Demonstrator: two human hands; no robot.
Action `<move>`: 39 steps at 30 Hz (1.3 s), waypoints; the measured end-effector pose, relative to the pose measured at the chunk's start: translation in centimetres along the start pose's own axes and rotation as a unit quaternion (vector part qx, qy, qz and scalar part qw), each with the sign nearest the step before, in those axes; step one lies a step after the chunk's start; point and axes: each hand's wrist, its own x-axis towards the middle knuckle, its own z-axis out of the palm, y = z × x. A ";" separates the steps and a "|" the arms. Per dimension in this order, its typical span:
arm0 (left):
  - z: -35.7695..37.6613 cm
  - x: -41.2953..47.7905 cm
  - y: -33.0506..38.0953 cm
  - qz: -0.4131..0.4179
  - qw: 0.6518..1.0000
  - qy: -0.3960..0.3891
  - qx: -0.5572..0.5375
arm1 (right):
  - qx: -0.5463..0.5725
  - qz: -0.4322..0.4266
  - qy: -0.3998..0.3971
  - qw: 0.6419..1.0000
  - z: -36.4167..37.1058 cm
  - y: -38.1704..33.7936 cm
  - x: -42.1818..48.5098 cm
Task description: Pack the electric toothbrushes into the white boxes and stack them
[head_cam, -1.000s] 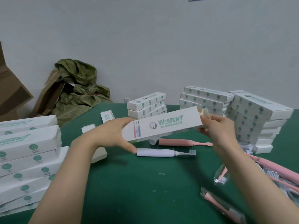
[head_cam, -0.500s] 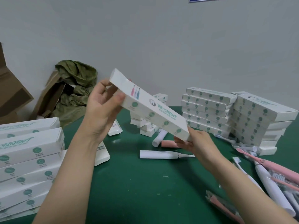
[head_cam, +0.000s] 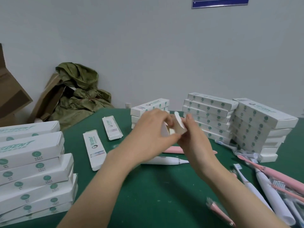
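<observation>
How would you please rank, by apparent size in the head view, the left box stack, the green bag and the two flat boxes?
1. left box stack, though it is nearest the camera.
2. green bag.
3. nearer flat box and farther flat box: likely alike; nearness alone may separate them, so unranked.

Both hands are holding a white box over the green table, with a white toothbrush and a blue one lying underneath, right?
The head view shows a pink toothbrush, not a blue one, lying by the white toothbrush. The white box part is right.
</observation>
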 end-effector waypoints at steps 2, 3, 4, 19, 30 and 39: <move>1.2 0.1 0.1 0.003 1.000 -0.002 0.005 | -0.026 0.003 -0.007 1.000 0.7 -0.1 -0.5; 1.5 0.0 0.0 0.000 1.000 0.001 0.002 | -0.029 -0.003 -0.004 1.000 0.8 0.0 -0.7; 1.7 0.0 -0.2 -0.001 1.000 -0.006 -0.008 | -0.027 -0.012 0.007 1.000 0.9 0.0 -0.8; 5.0 -0.3 -0.2 -0.034 0.984 0.122 -0.128 | -0.036 -0.092 0.064 0.993 1.1 0.6 -1.2; 4.1 0.1 -2.1 -0.038 0.987 0.068 -0.141 | -0.206 -0.149 0.086 0.963 0.0 1.3 -1.2; 3.8 0.0 -1.6 -0.011 0.989 0.101 -0.108 | -0.323 -0.212 0.046 0.921 0.0 2.1 -1.1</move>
